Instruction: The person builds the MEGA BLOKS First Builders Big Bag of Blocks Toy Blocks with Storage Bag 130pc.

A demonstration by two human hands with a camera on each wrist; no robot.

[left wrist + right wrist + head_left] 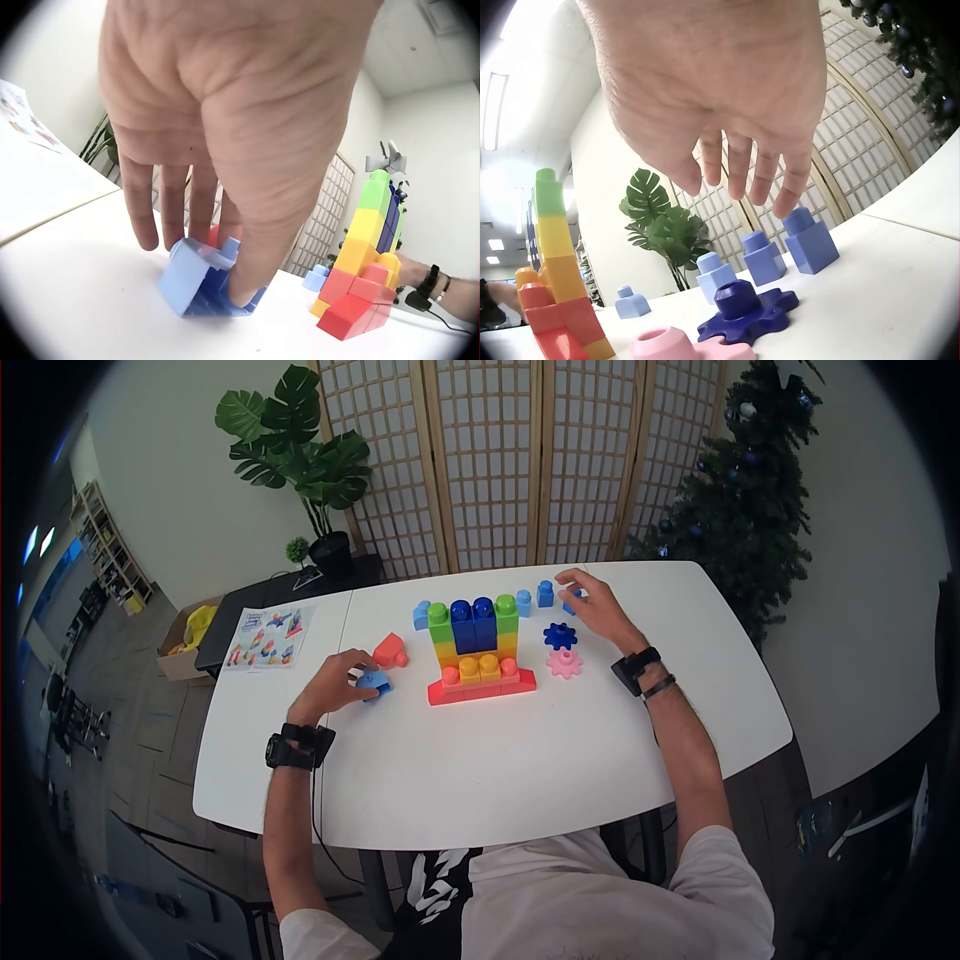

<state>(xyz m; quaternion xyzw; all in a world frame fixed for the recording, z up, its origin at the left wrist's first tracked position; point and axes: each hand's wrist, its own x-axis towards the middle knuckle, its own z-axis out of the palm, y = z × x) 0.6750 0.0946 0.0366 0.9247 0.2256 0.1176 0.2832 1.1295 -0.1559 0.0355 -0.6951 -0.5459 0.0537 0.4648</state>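
Observation:
A light blue toy block lies tipped on its side on the white table, its hollow underside showing in the left wrist view. My left hand pinches it, thumb inside the hollow and fingertips along the far side. Just beyond sits a red block with a sloped shape. My right hand is over the far right of the table with fingers extended and nothing held. Its fingertips are close above a blue block, which stands beside a second blue block and a lighter blue one.
Mid-table stands a tower of colored blocks on a red base. Right of it lie a dark blue gear and a pink gear. A light blue block sits behind its left side. A printed sheet lies far left.

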